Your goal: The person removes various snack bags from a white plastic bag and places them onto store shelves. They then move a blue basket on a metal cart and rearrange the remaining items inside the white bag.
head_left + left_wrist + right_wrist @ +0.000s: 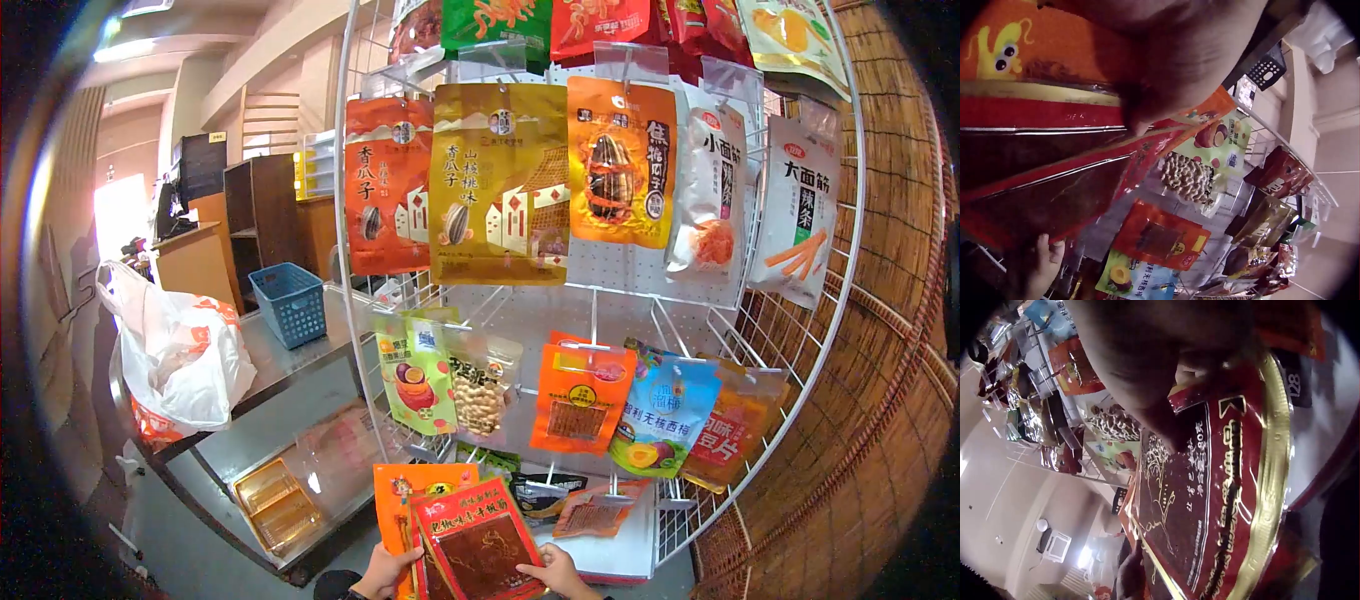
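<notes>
Low in the head view, my left hand [386, 573] grips an orange snack packet [393, 500] together with red packets. The front red packet [487, 540] has a dark brown panel and lies over another red packet [431, 574]. My right hand [557, 573] pinches the front red packet by its right edge, thumb on its face. In the left wrist view, the left thumb presses on the packets' edges, and the orange packet [1054, 47] shows a yellow cartoon figure. The right wrist view shows gold lettering and a crimped gold edge on the red packet [1229, 487].
A white wire rack [855, 230] ahead carries hanging snack bags, among them an orange packet [583, 400] and a blue bag [665, 415]. Leftward, a metal table bears a white plastic bag [185, 350] and a blue basket [290, 305]. Woven matting [850, 430] stands at the right.
</notes>
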Demonstrator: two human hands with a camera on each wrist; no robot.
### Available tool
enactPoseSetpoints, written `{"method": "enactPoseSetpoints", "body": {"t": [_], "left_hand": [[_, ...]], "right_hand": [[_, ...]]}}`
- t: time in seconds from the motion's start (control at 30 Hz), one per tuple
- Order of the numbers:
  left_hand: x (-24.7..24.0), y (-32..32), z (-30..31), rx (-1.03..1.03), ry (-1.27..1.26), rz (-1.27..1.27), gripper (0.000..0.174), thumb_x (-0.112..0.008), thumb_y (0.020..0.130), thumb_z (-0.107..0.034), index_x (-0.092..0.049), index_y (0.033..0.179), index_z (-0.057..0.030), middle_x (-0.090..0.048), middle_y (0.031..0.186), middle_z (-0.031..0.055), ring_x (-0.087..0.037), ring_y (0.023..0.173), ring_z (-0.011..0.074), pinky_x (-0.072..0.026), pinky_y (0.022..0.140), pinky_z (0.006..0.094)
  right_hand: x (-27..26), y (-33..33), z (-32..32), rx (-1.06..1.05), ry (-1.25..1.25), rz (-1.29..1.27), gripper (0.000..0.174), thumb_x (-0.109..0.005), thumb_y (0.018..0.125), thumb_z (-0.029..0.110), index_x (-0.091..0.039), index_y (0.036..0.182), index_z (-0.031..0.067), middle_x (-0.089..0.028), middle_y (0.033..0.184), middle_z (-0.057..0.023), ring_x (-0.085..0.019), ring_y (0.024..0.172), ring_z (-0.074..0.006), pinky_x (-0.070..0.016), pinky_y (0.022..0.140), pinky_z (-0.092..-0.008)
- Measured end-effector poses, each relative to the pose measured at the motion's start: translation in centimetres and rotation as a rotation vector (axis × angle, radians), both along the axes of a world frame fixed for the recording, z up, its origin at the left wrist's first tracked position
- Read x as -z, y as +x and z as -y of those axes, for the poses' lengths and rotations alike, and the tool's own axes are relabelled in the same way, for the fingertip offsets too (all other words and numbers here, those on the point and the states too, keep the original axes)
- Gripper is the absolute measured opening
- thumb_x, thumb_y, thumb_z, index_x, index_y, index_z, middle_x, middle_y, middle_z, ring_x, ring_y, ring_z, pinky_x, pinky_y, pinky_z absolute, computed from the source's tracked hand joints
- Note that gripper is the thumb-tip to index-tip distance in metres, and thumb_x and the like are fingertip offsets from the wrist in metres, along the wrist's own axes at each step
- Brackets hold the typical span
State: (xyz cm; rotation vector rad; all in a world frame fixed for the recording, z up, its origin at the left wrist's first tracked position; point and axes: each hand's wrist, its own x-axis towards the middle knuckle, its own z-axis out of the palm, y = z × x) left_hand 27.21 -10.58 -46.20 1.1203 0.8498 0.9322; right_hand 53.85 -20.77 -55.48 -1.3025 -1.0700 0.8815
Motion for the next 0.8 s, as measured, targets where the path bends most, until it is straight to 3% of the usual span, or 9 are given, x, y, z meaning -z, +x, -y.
{"method": "enactPoseSetpoints", "body": {"t": [0.13,0.27,0.33,0.37,0.6,0.63,0.67,0.73,0.8], "left_hand": [[-3.0,-0.3,1.1,-0.019,-0.069,0.024,0.031,-0.066,0.073,-0.008,-0.054,0.102,-0.0036,-0.057,0.093,0.0018,-0.054,0.082,0.0134,-0.0443,0.073,0.0268],[-3.0,-0.6,0.6,-0.015,-0.028,0.057,0.031,-0.067,0.072,-0.008,-0.054,0.1,-0.0032,-0.057,0.09,0.002,-0.054,0.079,0.0136,-0.0446,0.07,0.027],[-3.5,-0.7,0.7,-0.02,0.003,0.066,0.032,-0.067,0.071,-0.008,-0.054,0.1,-0.0031,-0.057,0.09,0.0019,-0.054,0.08,0.0136,-0.0443,0.07,0.0269],[-3.8,-0.6,0.6,-0.027,-0.003,0.025,0.033,-0.067,0.071,-0.008,-0.054,0.101,-0.0027,-0.057,0.091,0.0023,-0.054,0.081,0.0145,-0.0442,0.072,0.0281],[-4.1,0.0,-0.1,0.161,0.132,0.124,0.043,-0.068,0.072,-0.011,-0.049,0.11,-0.0016,-0.055,0.103,0.0057,-0.052,0.092,0.0168,-0.0431,0.08,0.0303],[-4.2,0.1,-0.2,0.17,0.12,0.113,0.043,-0.068,0.072,-0.011,-0.049,0.11,-0.0016,-0.055,0.103,0.0057,-0.052,0.092,0.0168,-0.0431,0.08,0.0303],[-4.2,0.2,-0.5,0.204,0.045,0.045,0.048,-0.065,0.074,-0.014,-0.045,0.117,-0.0039,-0.051,0.112,0.0081,-0.047,0.103,0.0189,-0.036,0.089,0.032],[-3.7,0.5,-0.8,0.243,-0.074,-0.062,0.053,-0.063,0.077,-0.017,-0.041,0.124,-0.0062,-0.047,0.122,0.0106,-0.041,0.115,0.0211,-0.0289,0.098,0.0337],[-2.4,1.8,-1.1,0.239,-0.023,0.053,0.034,-0.057,0.08,-0.008,-0.046,0.112,-0.0037,-0.056,0.103,0.0057,-0.055,0.09,0.0175,-0.0455,0.079,0.0327]], "right_hand": [[-2.1,0.0,-0.3,0.022,0.029,0.009,0.027,-0.067,0.073,0.005,-0.051,0.095,0.0004,-0.058,0.087,-0.0074,-0.056,0.078,-0.0153,-0.0479,0.067,-0.0296],[-6.6,-0.7,0.2,-0.058,-0.022,-0.242,0.029,-0.065,0.074,0.004,-0.05,0.099,0.0023,-0.058,0.088,-0.0056,-0.055,0.079,-0.014,-0.0465,0.068,-0.0279],[-7.7,-0.6,0.0,-0.074,0.141,-0.192,0.027,-0.064,0.075,0.004,-0.05,0.098,0.0022,-0.057,0.089,-0.0057,-0.054,0.082,-0.0139,-0.0458,0.07,-0.0272],[-7.6,-0.1,-0.6,-0.018,0.097,0.039,0.027,-0.064,0.075,0.004,-0.05,0.098,0.0016,-0.057,0.09,-0.006,-0.054,0.084,-0.0137,-0.0451,0.071,-0.0273],[-11.6,2.2,1.4,0.106,0.234,0.382,0.027,-0.065,0.075,0.009,-0.051,0.097,0.003,-0.056,0.089,-0.0067,-0.054,0.085,-0.0156,-0.0444,0.073,-0.0295],[-8.1,4.7,0.0,0.053,0.184,0.398,0.027,-0.064,0.076,0.011,-0.051,0.1,0.0057,-0.056,0.088,-0.0094,-0.053,0.086,-0.0159,-0.0437,0.076,-0.03],[-5.5,6.5,-0.2,0.07,0.153,0.281,0.034,-0.069,0.072,0.013,-0.055,0.101,0.0015,-0.058,0.092,-0.0019,-0.054,0.083,-0.0098,-0.0444,0.075,-0.0246],[-8.3,6.2,2.0,0.148,0.1,0.22,0.031,-0.068,0.073,0.011,-0.055,0.099,0.0014,-0.057,0.09,-0.0006,-0.054,0.083,-0.0106,-0.0441,0.075,-0.0241],[-3.2,8.7,2.4,0.254,0.156,0.185,0.025,-0.065,0.075,0.009,-0.056,0.097,0.0008,-0.057,0.092,-0.0004,-0.053,0.085,-0.0111,-0.044,0.075,-0.0248]]}}
